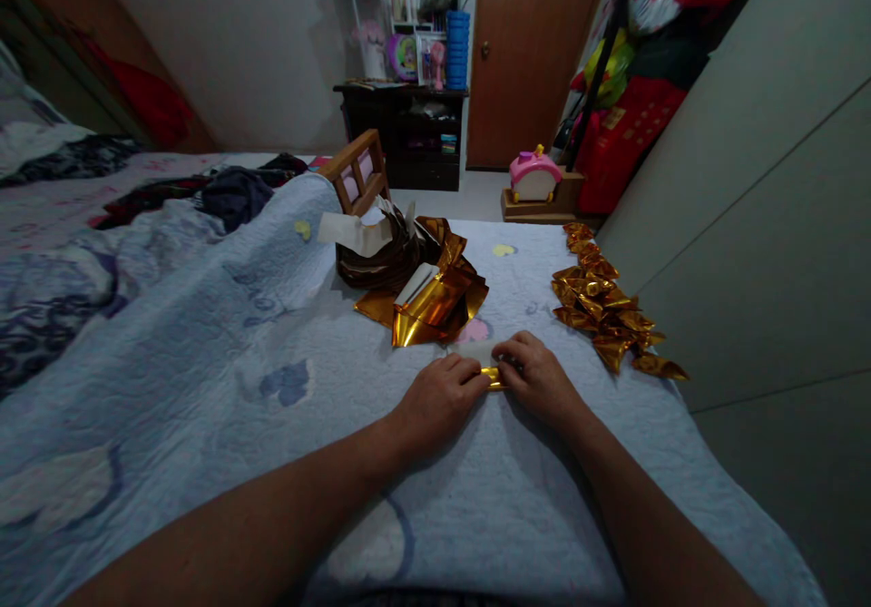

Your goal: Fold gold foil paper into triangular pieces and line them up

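Observation:
In the head view a sheet of gold foil paper (490, 377) lies on the bedspread, its near edge folded over in a shiny gold strip and its pale back (474, 350) showing beyond. My left hand (441, 400) presses the strip from the left, thumb and fingers closed on it. From the right my right hand (535, 378) pinches the same strip, fingers curled. The fingers hide both ends of the fold. Just beyond my hands rests a loose pile of gold foil sheets (435, 308), some with pale backs upward.
Several folded gold foil pieces (599, 303) lie in a heap along the right side of the bedspread (327, 462). A wooden rail (357, 171) stands behind the pile. Dark clothes (235, 197) lie at left; a pink toy house (534, 176) sits beyond the far edge.

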Motion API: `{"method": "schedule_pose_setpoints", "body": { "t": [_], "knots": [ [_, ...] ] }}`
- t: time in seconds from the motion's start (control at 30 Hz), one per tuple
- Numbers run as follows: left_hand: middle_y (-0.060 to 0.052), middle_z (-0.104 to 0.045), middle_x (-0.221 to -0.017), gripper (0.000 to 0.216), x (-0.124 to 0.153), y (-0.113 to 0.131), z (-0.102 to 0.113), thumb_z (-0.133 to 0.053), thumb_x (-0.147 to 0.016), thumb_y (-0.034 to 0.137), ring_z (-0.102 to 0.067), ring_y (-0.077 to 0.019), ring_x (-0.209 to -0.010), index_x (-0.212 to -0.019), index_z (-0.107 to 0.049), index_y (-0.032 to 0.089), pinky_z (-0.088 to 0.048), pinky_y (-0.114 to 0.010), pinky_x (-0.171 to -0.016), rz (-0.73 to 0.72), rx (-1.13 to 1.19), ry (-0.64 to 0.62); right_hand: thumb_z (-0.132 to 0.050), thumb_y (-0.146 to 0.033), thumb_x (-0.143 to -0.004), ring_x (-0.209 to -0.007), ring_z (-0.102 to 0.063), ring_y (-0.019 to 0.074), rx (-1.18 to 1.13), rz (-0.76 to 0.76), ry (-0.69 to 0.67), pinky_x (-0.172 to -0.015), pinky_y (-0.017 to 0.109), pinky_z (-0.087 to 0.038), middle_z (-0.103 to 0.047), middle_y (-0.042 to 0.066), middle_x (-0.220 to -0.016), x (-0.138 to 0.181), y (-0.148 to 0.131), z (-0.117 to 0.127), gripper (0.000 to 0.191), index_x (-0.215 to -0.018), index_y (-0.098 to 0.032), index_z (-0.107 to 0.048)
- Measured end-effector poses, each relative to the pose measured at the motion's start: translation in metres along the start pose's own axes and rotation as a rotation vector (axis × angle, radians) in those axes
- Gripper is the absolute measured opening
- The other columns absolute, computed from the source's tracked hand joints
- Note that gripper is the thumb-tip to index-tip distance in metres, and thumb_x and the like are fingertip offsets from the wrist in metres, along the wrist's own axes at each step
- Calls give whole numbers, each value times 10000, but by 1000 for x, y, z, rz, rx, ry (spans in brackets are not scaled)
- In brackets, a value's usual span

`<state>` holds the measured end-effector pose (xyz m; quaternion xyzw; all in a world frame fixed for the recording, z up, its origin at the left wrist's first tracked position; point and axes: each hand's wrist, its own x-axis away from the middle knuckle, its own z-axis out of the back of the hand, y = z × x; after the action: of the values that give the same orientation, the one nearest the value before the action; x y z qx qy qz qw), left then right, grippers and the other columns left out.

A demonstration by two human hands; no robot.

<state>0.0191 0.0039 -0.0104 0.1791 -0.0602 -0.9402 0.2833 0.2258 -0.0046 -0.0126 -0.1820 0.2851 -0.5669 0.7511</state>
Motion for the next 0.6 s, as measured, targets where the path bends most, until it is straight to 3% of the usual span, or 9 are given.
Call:
{"method": "schedule_pose_setpoints", "body": {
  "t": [0.6],
  "knots": [
    [-72,-701,-1029,118,-1,-1,-1,-607,-984,207,-622,-231,-953,-1062,-688,171,-540,-381,-840,29,57,65,-641,-85,-831,-986,-532,281,136,113,116,-896,444,-456,-639,109,-1041,0,0,-3,168,-955,-190,-684]
  ]
}}
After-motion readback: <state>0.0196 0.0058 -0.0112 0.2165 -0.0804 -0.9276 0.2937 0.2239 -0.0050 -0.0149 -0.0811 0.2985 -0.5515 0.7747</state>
